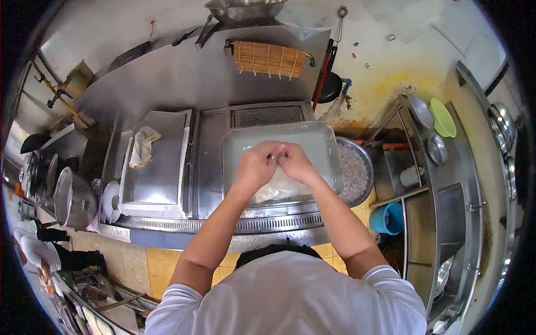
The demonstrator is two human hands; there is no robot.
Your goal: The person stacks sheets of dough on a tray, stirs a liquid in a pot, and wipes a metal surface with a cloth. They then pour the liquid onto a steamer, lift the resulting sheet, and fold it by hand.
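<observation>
My left hand (258,163) and my right hand (296,163) meet above a rectangular metal pan (226,167) of cloudy water. Fingers of both hands are closed together at a small greyish piece (272,159), mostly hidden and too small to name. Below them, a whitish heap (273,192) lies in the water near the pan's front side. Just right of the pan stands a round metal bowl (368,167) filled with greyish-pink small pieces, whose kind I cannot make out.
A steel tray (156,184) with a crumpled cloth (144,146) sits at left. A perforated steel grate (267,116) lies behind the pan. On the right are a blue bucket (386,218) and a metal shelf (446,223). Another person (42,251) stands far left.
</observation>
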